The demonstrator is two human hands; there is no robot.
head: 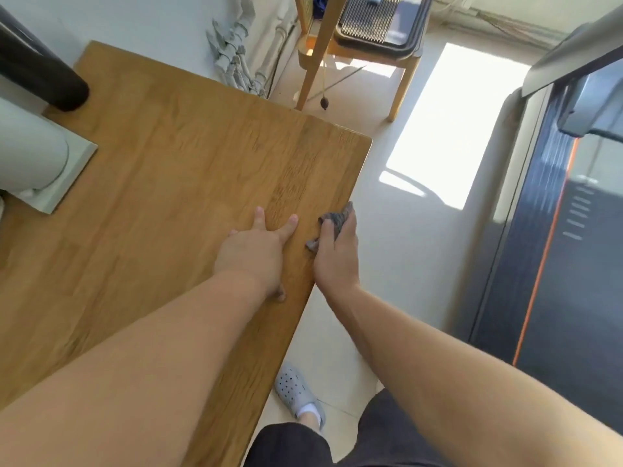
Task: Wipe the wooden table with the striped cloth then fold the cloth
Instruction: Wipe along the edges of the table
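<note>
The wooden table (175, 170) fills the left and middle of the head view, its long right edge running from upper right to the bottom. My left hand (253, 254) lies flat on the tabletop near that edge, fingers spread, holding nothing. My right hand (337, 257) grips the bunched grey striped cloth (335, 220) at the table's right edge, partly over the floor. Most of the cloth is hidden inside my fist.
A white cylinder on a square base (43, 163) and a dark rounded object (37, 69) stand at the table's left side. A wooden chair (354, 45) is beyond the far end. A dark treadmill (556, 247) runs along the right. My foot in a grey clog (296, 392) is on the tiled floor.
</note>
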